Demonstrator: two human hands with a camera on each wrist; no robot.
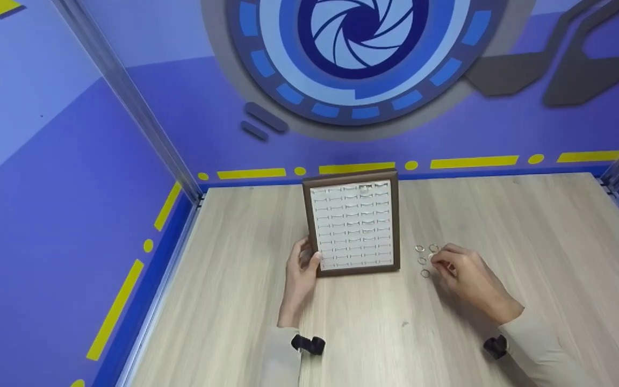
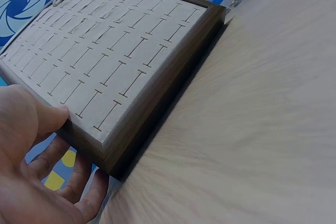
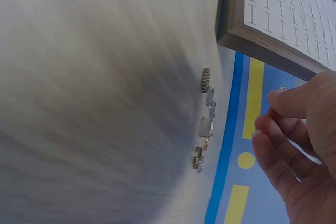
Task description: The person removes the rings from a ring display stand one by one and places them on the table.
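A ring display board [image 1: 352, 258] with a brown wooden frame and a white slotted pad stands tilted on the table. My left hand [image 1: 301, 267] grips its lower left corner, the thumb [image 2: 55, 115] on the front edge and the other fingers behind. One ring [image 1: 365, 190] sits in a slot near the top; most of the slots look bare. To the right of the board, my right hand [image 1: 468, 274] pinches a small ring [image 3: 282, 88] between thumb and fingertips, mostly hidden. Close to those fingertips several loose rings [image 1: 422, 260] stand on the table, one of them studded [image 3: 205, 80].
The light wood-grain table [image 1: 223, 301] meets a blue and purple back wall [image 1: 170, 107] behind the board. A metal corner post [image 1: 143, 113] rises at the left. Black straps [image 1: 308, 344] are on both wrists.
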